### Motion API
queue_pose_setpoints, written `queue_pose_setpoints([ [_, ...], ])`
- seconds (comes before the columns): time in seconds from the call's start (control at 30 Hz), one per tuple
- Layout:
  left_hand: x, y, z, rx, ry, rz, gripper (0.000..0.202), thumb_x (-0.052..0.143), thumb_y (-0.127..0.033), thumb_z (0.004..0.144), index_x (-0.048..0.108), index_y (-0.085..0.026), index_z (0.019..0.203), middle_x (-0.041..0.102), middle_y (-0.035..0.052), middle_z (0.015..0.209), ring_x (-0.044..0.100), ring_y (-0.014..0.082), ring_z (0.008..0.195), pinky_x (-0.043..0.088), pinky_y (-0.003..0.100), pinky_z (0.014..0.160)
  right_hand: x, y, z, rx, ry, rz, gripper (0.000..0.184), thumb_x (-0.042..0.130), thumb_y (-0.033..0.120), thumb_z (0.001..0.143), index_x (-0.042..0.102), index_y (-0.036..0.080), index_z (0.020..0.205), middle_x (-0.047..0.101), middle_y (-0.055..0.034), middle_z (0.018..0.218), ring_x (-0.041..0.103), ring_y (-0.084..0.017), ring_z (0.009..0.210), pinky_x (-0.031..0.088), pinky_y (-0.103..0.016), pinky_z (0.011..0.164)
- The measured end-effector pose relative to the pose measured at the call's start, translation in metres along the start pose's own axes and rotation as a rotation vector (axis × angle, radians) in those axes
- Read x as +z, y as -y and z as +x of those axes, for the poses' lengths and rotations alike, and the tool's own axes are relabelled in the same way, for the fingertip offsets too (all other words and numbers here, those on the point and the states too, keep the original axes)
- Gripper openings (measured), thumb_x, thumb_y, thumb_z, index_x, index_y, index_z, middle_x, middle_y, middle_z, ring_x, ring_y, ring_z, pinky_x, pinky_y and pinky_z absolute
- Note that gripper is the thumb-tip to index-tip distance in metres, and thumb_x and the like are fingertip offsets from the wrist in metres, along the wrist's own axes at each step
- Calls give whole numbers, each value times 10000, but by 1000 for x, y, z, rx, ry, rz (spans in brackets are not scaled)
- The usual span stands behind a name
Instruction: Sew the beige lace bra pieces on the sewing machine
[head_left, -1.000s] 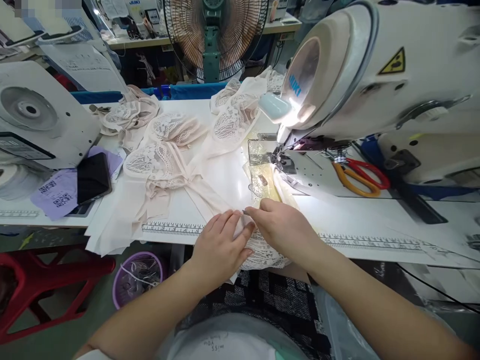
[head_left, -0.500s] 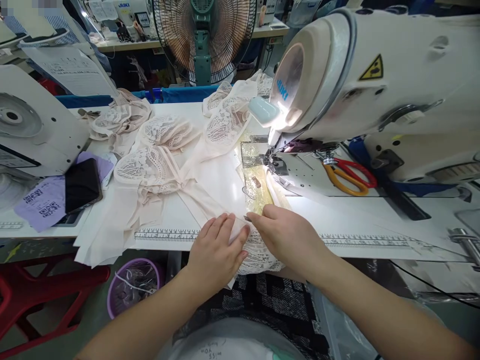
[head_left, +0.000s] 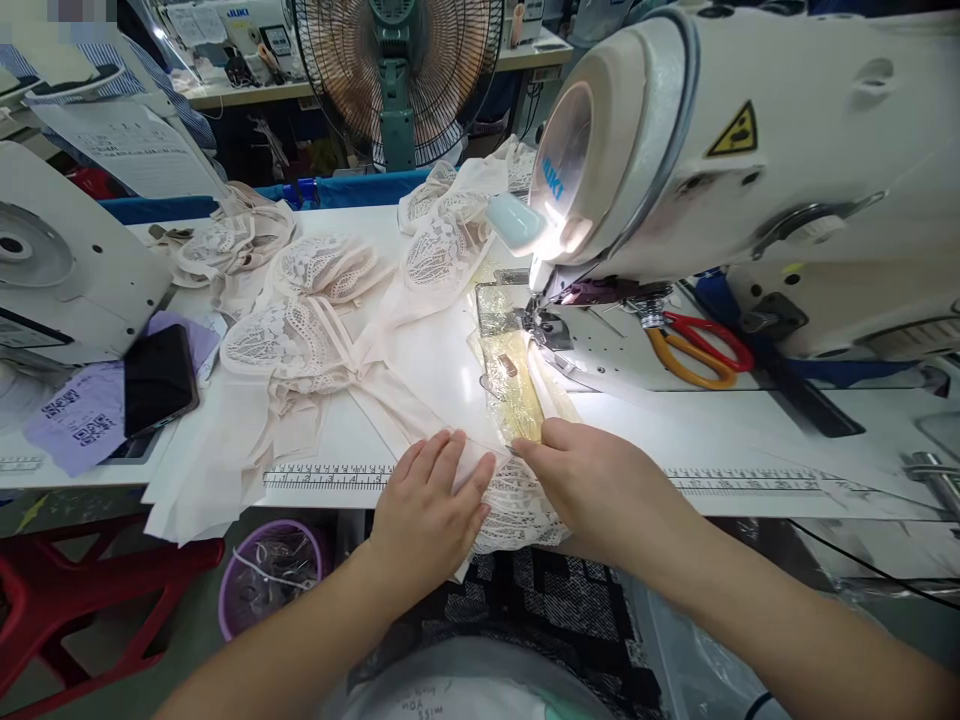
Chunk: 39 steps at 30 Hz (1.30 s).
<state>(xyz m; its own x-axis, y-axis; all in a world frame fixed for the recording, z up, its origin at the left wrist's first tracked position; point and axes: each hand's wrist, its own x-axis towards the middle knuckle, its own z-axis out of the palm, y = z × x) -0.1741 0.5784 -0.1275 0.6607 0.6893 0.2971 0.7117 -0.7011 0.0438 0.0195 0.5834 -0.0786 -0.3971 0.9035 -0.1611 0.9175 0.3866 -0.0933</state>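
My left hand (head_left: 431, 505) lies flat on a beige lace garment (head_left: 517, 505) at the table's front edge, fingers stretched out and pressing the fabric down. Touching it from the right, my right hand (head_left: 592, 480) pinches the same lace piece with its fingertips. A beige strap (head_left: 397, 405) runs from under my hands toward a pile of lace cups (head_left: 289, 340). Just beyond my hands a yellowish transparent guide (head_left: 514, 375) leads to the presser foot (head_left: 541, 325) of the white sewing machine (head_left: 720, 150).
Orange-handled scissors (head_left: 697, 350) lie on the machine bed. A black phone (head_left: 157, 378) and purple tags (head_left: 71, 420) sit at left beside another machine (head_left: 67, 260). More lace pieces (head_left: 442, 240) lie at the back. A purple bin (head_left: 270, 570), a red stool (head_left: 90, 590), and a fan (head_left: 394, 70) are around.
Both hands have stayed together on the lace piece, which has slid slightly toward the table's edge. My head has shifted, so the scene sits a little further left.
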Motion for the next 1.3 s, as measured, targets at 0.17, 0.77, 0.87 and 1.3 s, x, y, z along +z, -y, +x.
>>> queue_pose_setpoints([
  [0.17,-2,0,0,-1,1,0,377,407,-323,906,534,-222,1247,520,149,1263,490,290,1174,459,456,945,16,3,11,-12,-157,22,262,454,67,805,639,155,967,439,-12,656,329,-124,516,133,-252,464],
  [0.77,-10,8,6,-32,59,40,358,437,-223,876,546,-181,1215,525,153,1260,479,303,1180,417,501,971,10,-5,-14,73,-234,461,195,372,201,901,559,187,848,612,-53,778,572,-167,681,416,-257,544],
  [0.87,-15,12,8,53,-27,112,343,381,-113,878,544,-121,1179,533,177,1244,472,283,1193,384,505,998,21,-1,-11,20,-240,646,206,349,220,917,547,194,969,643,-80,1021,610,-186,920,495,-306,715],
  [1.3,4,12,1,64,37,52,436,392,-74,819,478,-75,1247,557,146,1197,485,278,1141,424,448,971,23,12,17,31,-259,85,197,428,135,853,614,173,801,458,-12,655,361,-128,561,139,-252,468],
])
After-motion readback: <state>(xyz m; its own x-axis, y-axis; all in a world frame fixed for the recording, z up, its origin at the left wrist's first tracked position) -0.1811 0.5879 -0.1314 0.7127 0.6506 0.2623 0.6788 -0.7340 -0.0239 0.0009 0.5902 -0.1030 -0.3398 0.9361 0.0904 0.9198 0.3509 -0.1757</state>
